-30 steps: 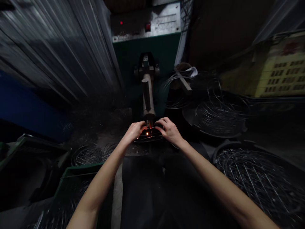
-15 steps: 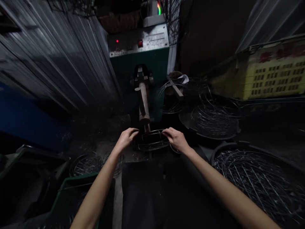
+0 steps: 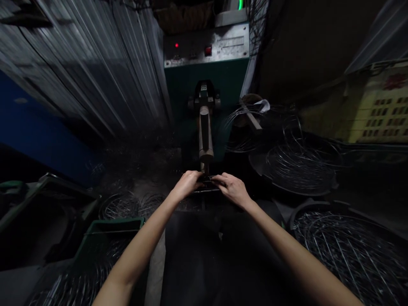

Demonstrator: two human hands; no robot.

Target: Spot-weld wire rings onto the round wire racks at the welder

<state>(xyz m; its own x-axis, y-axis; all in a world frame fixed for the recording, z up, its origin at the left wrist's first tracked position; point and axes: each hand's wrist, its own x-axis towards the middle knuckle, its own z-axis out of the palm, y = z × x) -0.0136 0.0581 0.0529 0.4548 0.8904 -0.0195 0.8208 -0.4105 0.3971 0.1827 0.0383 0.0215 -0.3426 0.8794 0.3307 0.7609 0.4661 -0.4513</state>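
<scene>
A wire frame (image 3: pixel 208 190) of thin metal rods lies below the electrode arm (image 3: pixel 205 131) of a green machine that looks like a spot welder (image 3: pixel 207 72). My left hand (image 3: pixel 188 185) closes its fingers on the frame's left side, close to the electrode tip. On the right side, my right hand (image 3: pixel 232 188) pinches the same frame between thumb and fingers. The two hands are only a short gap apart. Fingers and dim light hide much of the frame, and I cannot tell whether the tip touches it.
Right of me, a round tub (image 3: pixel 338 208) holds wire pieces, with a wire-filled pan (image 3: pixel 255 163) behind it. A yellow crate (image 3: pixel 357 123) stands farther right. At left are a green bin (image 3: pixel 111 224) with wire parts and wire rings (image 3: pixel 119 206) on the floor.
My hands have come closer together at the electrode, and the frame now shows as a narrower, flatter shape between them. The whole view has shifted, so the machine sits farther right.
</scene>
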